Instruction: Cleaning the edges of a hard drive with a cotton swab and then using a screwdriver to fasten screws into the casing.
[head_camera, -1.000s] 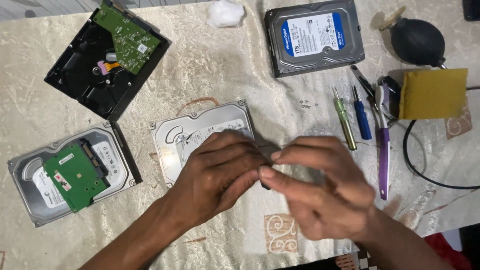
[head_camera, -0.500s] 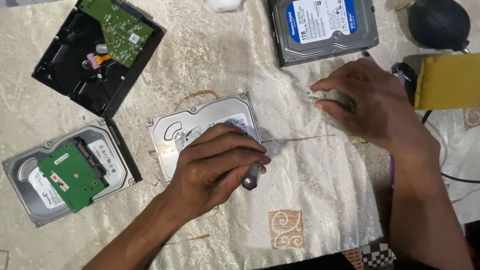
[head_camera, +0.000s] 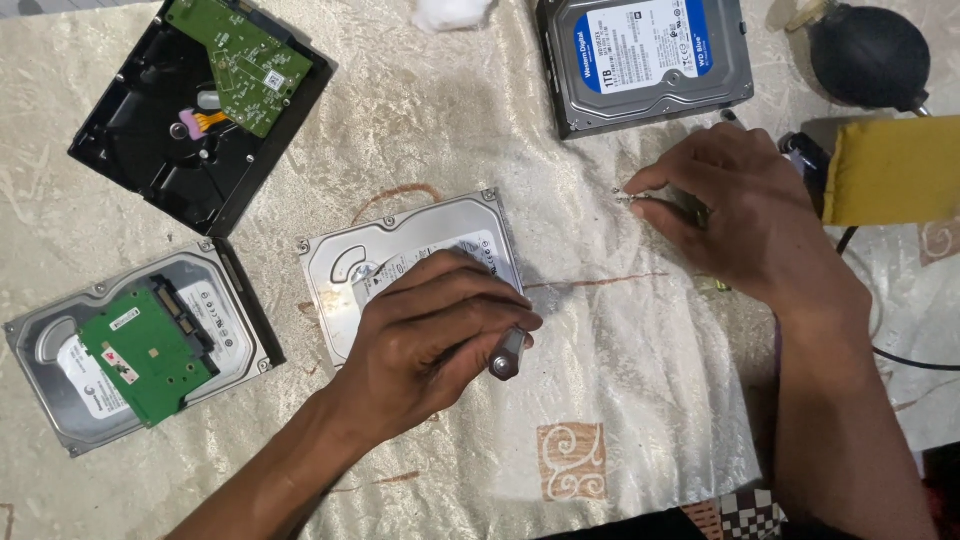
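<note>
On the cream cloth (head_camera: 620, 400), near the middle: a silver hard drive (head_camera: 400, 250), lying flat, lid up, partly under the left hand (head_camera: 440, 325). Looks heavy for its size and rigid, with a smooth metal lid likely to slip under bare fingers; probably best gripped by the two long side edges, away from the thin lid and any board beneath. Fragile inside, so no knocks.

Left hand palm down over the drive's lower right part, fingers curled and closed around a small metal tool (head_camera: 507, 355), its grey butt end poking out past the knuckles; tip hidden beneath the hand. Forearm coming up from the lower left, wrist low, heel of the hand seemingly resting on the drive.

Right hand (head_camera: 745, 215) well apart, up and to the right, palm down on the cloth, thumb and forefinger narrowed to a pinch on a tiny shiny bit (head_camera: 630, 198), maybe a screw, too small to tell. Forearm running down to the lower right corner.

Around: a black open drive shell (head_camera: 150, 140) with a green circuit board (head_camera: 245, 60) at the upper left, another silver drive (head_camera: 60, 360) carrying a green board (head_camera: 150, 355) at the left, a blue-labelled drive (head_camera: 650, 60) at the top, a black rubber blower (head_camera: 865, 55) and a yellow pad (head_camera: 890, 170) at the right, and a white wad (head_camera: 450, 12) at the top edge.
</note>
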